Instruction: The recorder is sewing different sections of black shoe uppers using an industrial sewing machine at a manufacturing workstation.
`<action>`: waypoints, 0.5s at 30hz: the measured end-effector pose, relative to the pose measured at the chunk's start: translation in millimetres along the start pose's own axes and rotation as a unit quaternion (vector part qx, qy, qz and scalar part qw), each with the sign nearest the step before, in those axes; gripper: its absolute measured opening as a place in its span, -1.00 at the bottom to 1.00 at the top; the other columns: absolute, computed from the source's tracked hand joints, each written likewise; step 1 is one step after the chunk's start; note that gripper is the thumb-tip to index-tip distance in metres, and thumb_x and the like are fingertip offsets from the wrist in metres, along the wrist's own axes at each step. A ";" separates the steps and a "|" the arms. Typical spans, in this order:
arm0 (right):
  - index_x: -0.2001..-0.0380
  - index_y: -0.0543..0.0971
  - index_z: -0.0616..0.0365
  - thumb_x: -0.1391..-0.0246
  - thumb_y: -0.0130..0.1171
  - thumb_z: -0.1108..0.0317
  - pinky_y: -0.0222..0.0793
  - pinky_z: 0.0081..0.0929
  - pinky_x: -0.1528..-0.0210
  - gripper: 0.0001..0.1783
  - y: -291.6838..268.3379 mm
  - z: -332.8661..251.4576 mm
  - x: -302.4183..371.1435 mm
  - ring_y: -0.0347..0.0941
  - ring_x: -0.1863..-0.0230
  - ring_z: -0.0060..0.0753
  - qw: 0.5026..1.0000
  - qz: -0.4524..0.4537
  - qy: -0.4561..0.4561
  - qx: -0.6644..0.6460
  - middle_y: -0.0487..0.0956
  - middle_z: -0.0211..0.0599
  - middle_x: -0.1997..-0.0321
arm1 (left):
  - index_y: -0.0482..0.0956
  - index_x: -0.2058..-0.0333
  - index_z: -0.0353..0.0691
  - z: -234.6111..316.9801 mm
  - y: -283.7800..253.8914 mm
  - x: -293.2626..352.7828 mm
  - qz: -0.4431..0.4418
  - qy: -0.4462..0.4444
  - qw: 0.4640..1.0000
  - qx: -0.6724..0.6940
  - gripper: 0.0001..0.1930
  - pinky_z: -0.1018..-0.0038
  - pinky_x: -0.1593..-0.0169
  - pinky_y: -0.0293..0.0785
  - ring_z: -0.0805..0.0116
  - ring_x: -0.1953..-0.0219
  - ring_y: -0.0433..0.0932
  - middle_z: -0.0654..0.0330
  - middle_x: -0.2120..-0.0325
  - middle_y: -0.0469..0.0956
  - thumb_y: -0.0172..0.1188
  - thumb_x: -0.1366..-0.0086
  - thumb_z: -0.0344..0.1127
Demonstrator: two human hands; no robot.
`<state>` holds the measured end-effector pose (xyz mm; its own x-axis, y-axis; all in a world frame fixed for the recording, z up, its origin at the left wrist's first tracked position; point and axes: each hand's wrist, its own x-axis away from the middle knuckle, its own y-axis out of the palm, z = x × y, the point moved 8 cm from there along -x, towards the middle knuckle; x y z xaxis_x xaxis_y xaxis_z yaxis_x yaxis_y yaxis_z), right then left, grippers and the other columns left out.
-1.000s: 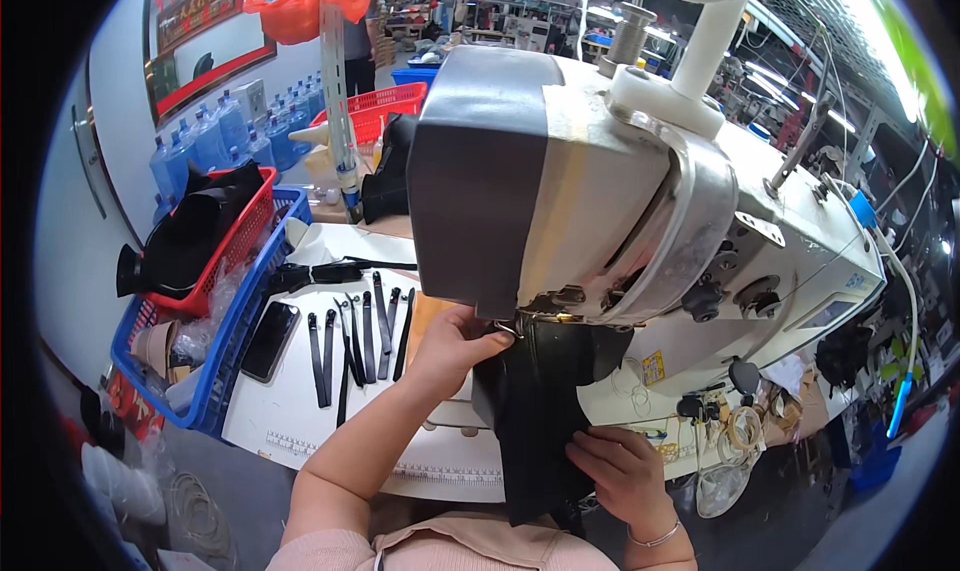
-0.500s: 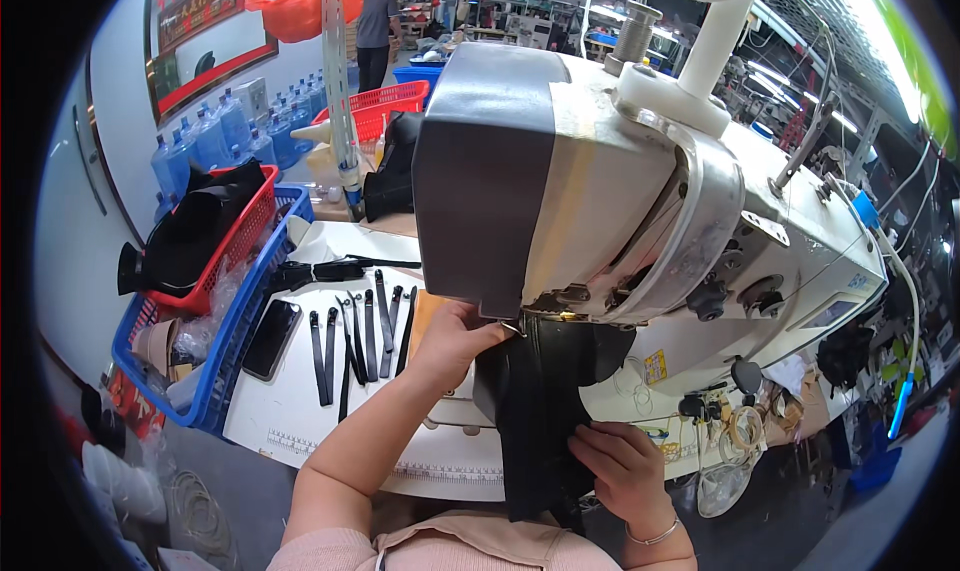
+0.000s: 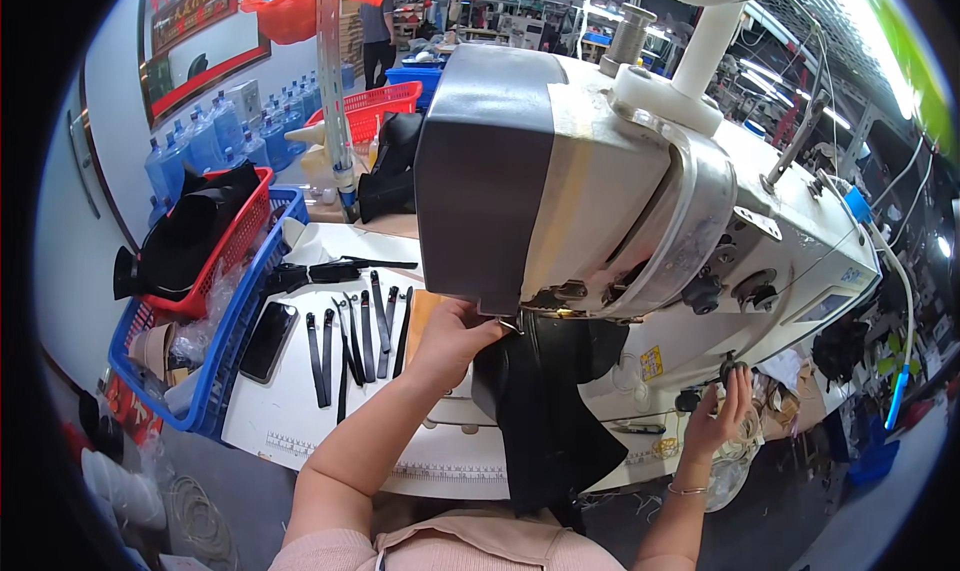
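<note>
A large industrial sewing machine (image 3: pixel 620 171) stands in front of me, its head over a piece of black material (image 3: pixel 545 421). The material lies under the needle area and drapes down over the table's front edge. My left hand (image 3: pixel 450 341) pinches its upper left edge, close beside the needle area. A small shiny metal piece (image 3: pixel 511 326) shows at my left fingertips. My right hand (image 3: pixel 718 416) is off the material, fingers stretched upward, at a dark round knob (image 3: pixel 733 367) on the machine's right side. Whether the fingertips touch the knob, I cannot tell.
Several black straps (image 3: pixel 367 331) and a phone (image 3: pixel 268 341) lie on the white table (image 3: pixel 270 411), left of the machine. Beyond them, a blue basket (image 3: pixel 215 396) holds a red basket (image 3: pixel 245 236) with black pieces. Another person (image 3: pixel 377 41) stands far back.
My right hand has let go of the black material and moved right and up to the knob. The material's lower right corner now spreads out. My left hand stays in place.
</note>
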<state>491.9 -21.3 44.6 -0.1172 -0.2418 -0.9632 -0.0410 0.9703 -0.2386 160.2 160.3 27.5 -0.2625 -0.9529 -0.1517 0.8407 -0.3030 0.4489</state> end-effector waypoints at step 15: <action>0.22 0.58 0.18 0.23 0.28 0.50 0.34 -0.18 -0.04 -0.62 27.7 -42.0 70.6 0.42 0.01 -0.03 0.907 -0.396 0.018 -0.141 0.57 -0.21 0.15 | 0.53 0.20 -0.35 -4.3 -6.5 1.2 0.001 0.003 0.998 -0.059 -0.77 0.61 0.10 0.38 0.53 0.26 0.49 0.22 0.32 0.55 0.20 -0.12 -0.50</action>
<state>440.8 -12.0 -24.9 0.0268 -0.8672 -0.4973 -0.3778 0.4518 -0.8082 156.5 161.1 20.7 -0.2580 -0.9535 -0.1560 0.8911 -0.2972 0.3430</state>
